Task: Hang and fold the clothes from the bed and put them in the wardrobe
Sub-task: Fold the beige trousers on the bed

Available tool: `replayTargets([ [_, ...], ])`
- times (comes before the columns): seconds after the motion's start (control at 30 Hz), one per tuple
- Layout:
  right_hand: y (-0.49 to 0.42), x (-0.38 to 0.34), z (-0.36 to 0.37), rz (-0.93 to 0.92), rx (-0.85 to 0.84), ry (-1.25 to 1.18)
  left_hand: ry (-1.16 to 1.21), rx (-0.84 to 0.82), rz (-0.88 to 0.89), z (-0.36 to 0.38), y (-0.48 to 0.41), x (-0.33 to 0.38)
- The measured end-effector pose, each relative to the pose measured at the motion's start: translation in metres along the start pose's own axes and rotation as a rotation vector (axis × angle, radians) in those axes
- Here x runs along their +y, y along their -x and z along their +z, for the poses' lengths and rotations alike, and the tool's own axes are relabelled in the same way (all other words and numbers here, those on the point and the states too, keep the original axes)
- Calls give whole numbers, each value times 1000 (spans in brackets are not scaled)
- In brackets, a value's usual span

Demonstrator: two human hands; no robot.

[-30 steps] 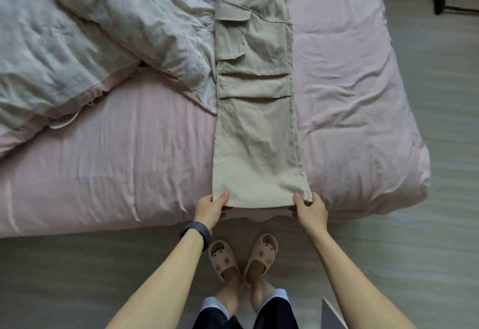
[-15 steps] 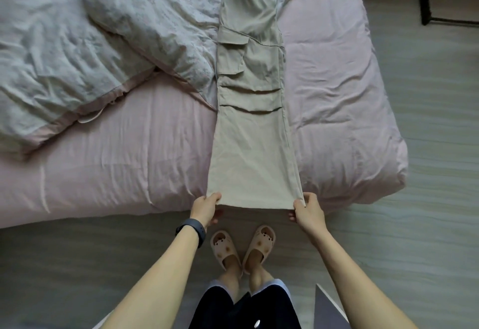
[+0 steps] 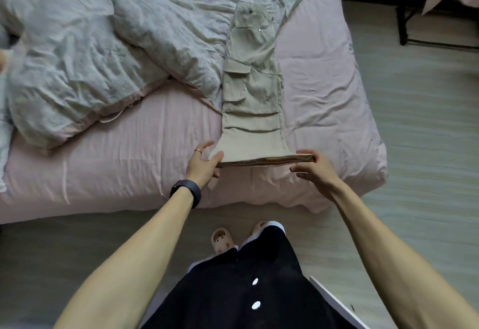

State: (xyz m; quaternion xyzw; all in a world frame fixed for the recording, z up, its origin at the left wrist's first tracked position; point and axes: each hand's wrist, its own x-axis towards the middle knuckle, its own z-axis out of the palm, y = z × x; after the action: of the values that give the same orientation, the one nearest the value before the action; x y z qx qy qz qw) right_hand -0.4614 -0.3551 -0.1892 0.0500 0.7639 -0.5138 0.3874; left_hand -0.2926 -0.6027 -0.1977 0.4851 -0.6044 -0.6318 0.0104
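Note:
Beige cargo trousers (image 3: 252,90) lie lengthwise on the pink bed (image 3: 129,152), folded leg on leg, waistband at the far end. Their hem end is lifted off the sheet, so the stacked cuff edges face me. My left hand (image 3: 203,164) pinches the left cuff corner between thumb and fingers; it wears a ring and a dark wristband. My right hand (image 3: 315,169) grips the right cuff corner with thumb on top. The upper half of the trousers rests partly on the grey duvet.
A crumpled grey duvet (image 3: 90,51) covers the bed's left and far part. Grey floorboards (image 3: 427,134) run along the right side. A black metal frame (image 3: 404,28) stands at the far right. My slippered feet (image 3: 223,240) are at the bed's edge.
Both hands have lifted the trouser hem from the bed's edge and carried it forward over the mattress. The view has pulled back, showing the waistband.

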Motion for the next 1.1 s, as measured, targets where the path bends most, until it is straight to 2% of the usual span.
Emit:
replayTargets([
  [0.1,-22,-46,-3,-158,70,77,57,-138,10,-4,-21,45],
  [0.17,-40,-69,-5,-200,133,106,0,-182,46,-1,-37,72],
  [0.23,-68,-97,-6,-230,191,140,-172,-116,149,4,-65,103],
  [0.3,-98,-120,-5,-265,229,166,-437,20,244,9,-95,132],
  [0.4,-146,-155,-8,-338,311,314,-740,136,335,15,-138,171],
  [0.53,-207,-199,-12,-406,300,316,-963,123,425,29,-202,214],
  [0.63,-257,-228,-13,-385,249,269,-1066,93,414,42,-252,243],
  [0.73,-300,-245,-13,-347,235,285,-1032,42,354,51,-292,262],
  [0.83,-341,-258,-9,-312,254,268,-930,72,333,53,-332,279],
  [1.1,-485,-310,17,-313,276,266,-387,226,250,88,-477,318],
])
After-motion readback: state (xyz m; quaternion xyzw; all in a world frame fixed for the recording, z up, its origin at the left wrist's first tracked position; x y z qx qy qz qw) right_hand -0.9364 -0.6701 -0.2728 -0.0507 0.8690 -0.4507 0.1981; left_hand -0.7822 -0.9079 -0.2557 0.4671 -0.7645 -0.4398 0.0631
